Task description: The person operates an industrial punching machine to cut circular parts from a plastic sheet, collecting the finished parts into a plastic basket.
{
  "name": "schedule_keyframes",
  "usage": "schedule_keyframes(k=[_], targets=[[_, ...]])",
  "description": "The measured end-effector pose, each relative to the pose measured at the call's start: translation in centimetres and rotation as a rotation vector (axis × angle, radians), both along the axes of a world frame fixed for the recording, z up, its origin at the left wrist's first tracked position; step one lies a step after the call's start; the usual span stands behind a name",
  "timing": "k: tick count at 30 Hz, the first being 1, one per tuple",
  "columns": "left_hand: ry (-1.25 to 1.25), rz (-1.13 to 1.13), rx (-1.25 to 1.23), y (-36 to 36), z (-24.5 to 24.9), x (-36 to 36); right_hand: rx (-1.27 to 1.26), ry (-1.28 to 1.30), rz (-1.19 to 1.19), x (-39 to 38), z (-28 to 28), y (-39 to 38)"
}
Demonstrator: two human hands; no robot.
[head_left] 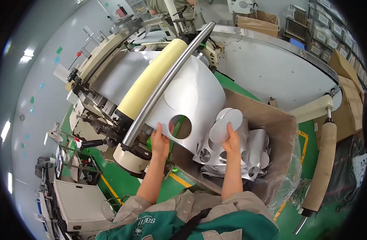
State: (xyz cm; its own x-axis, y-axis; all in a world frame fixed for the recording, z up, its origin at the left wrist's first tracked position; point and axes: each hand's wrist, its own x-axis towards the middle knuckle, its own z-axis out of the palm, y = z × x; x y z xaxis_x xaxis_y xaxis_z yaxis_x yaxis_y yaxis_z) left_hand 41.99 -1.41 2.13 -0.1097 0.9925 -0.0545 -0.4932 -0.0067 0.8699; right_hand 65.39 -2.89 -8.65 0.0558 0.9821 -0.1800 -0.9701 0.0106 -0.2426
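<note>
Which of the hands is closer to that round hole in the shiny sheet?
Left. The left hand holds the sheet just beside the round hole; the right hand is farther off, holding round discs over the cardboard box.

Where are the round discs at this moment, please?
In the head view the round discs sit right of centre, held in the right hand over the cardboard box, just right of the punched sheet.

matt silvery sheet (199, 94), brown cardboard box (271, 120)
</note>
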Motion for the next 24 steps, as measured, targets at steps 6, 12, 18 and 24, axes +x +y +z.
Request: schedule_keyframes(k=[6, 12, 18, 24], targets=[[0.014, 0.005, -0.016, 0.0, -0.6, 0.3, 0.05, -0.672, -0.007, -3.0, 4.1, 1.0], [-0.039, -0.124, -0.061, -1.3, -1.7, 0.5, 0.286, -1.163, 0.257, -6.9, 9.2, 4.0], [0.024, -0.179, -0.113, -0.7, -3.1, -0.6, 0.262, -0.718, 0.268, -7.2, 5.1, 3.5], [0.004, 0.013, 0.005, 0.3, 0.0, -0.9, -0.089, -0.197, -0.054, -0.5, 0.6, 0.1]])
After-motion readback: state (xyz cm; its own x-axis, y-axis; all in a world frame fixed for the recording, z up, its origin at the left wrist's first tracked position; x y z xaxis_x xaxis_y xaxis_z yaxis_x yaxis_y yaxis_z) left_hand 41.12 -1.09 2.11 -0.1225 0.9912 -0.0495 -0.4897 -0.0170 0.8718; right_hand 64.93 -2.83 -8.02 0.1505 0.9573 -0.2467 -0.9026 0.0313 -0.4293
